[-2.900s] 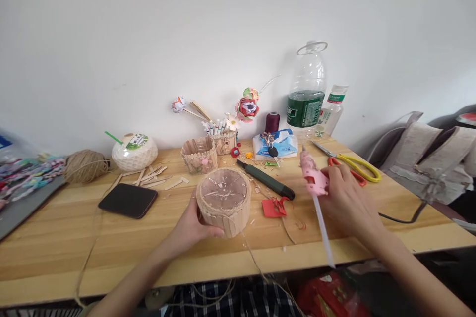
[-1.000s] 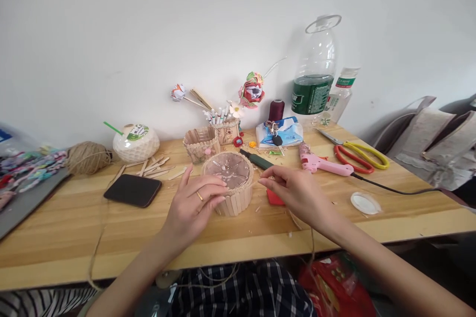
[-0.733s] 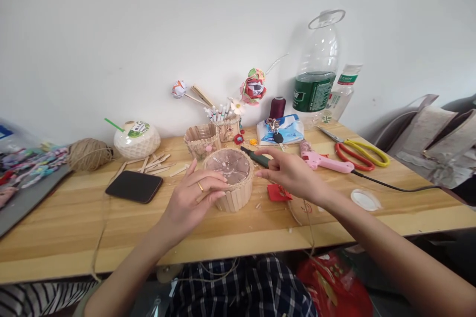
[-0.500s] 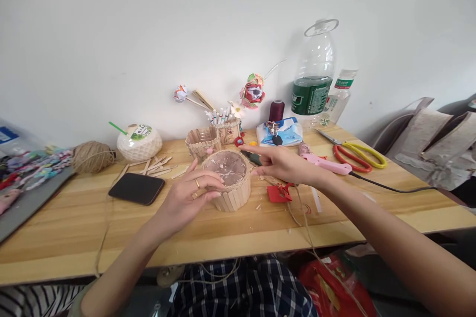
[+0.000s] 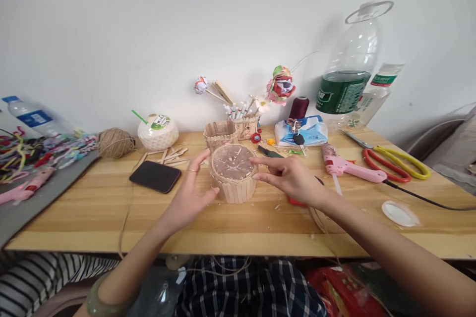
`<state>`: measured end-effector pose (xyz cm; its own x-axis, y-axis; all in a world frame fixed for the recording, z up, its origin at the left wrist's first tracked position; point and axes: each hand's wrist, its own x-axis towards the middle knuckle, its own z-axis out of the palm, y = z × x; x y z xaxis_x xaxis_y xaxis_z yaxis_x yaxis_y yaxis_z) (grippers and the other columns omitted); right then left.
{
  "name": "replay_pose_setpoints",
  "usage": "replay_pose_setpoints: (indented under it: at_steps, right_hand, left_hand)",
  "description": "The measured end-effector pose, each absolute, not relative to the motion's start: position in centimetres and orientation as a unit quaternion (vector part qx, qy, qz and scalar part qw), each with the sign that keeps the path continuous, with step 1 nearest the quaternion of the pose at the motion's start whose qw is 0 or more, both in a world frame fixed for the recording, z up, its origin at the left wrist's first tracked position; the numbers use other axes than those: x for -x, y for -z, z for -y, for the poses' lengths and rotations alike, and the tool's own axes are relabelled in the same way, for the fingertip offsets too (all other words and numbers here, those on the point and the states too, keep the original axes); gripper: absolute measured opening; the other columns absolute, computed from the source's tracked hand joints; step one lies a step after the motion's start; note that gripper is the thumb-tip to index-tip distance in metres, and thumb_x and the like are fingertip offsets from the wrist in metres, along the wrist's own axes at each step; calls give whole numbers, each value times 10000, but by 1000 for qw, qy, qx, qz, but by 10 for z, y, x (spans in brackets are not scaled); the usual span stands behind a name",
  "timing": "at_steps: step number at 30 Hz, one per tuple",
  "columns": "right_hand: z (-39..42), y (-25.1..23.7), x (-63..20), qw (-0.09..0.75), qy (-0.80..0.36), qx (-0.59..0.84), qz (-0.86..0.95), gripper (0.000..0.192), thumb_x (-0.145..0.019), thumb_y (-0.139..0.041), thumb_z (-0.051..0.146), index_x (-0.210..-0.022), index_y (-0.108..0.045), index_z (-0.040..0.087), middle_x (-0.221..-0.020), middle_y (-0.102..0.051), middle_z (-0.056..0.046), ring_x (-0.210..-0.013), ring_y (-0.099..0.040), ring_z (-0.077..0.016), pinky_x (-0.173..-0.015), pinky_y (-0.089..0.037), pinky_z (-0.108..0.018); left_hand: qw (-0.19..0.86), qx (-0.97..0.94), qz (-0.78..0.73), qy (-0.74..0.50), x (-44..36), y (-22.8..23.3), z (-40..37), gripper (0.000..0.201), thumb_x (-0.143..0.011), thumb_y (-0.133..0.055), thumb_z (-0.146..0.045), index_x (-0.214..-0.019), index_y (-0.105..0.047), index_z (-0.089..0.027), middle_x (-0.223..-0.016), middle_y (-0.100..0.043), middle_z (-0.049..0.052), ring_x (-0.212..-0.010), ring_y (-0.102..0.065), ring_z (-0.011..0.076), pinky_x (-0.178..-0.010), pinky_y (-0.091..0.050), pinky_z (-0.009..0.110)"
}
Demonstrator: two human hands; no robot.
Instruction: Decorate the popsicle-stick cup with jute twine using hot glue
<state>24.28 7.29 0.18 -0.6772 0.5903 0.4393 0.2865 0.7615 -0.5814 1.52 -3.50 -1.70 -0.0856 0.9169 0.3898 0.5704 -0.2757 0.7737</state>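
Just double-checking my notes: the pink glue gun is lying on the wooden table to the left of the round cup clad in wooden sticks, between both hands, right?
Not quite. In the head view the pink glue gun lies on the wooden table to the right of the round stick-clad cup, beyond the right hand. The cup does sit between that hand and the left hand.

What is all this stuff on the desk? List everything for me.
stick basket: 1, tan, centre, upside down
small stick boxes: 2, tan, behind it
phone: 1, black, left
loose sticks: several, tan, behind phone
twine ball: 1, brown, far left
coconut drink: 1, white, by wall
glue gun: 1, pink, right
scissors: 1, red-yellow, far right
tissue pack: 1, blue, back
big bottle: 1, clear, back right
left hand: open, beside basket
right hand: open, fingers at basket's rim
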Motion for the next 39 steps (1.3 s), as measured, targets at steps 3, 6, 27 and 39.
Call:
replay_pose_setpoints:
  at_steps: [3,6,27,39]
  right_hand:
    - [-62,-2,-237,322,-242,278,872,517,-862,-531,526,-1160,-672,128,-497,-371,64,-463,-270,-84,-454,-253,-217]
    - [-50,0,-233,330,-232,301,864,491,-860,-547,497,-1163,-671,132,-502,-397,56,-455,-292,-87,-449,-261,-223]
    - [-5,-3,-242,413,-325,238,817,411,-857,-586,437,-1206,-504,236,-578,-310,93,-472,-331,-91,-440,-278,-194]
    - [1,9,-253,491,-221,231,810,421,-952,-323,506,-1324,-434,342,-1256,-575,-53,-1137,-555,-236,-917,-477,-372]
  left_hand:
    - [304,-572,-572,-502,-34,31,37,1015,-670,-738,-315,-1416,-54,-249,-1529,-205,163,-1407,-255,292,-1150,-205,500]
    - [338,-532,-571,-526,-47,40,31,1244,-586,-801,-299,-1410,130,-249,-1527,-203,189,-1405,-260,301,-1149,-198,506]
    - [389,-665,-444,-457,7,-23,39,1161,-500,-872,-437,-1450,-230,-253,-1510,-296,124,-1388,-270,343,-1146,-189,479]
    - [463,-749,-347,-322,43,-52,17,1146,-330,-872,-522,-1346,-463,-185,-1448,-433,120,-1339,-338,406,-1101,-271,467]
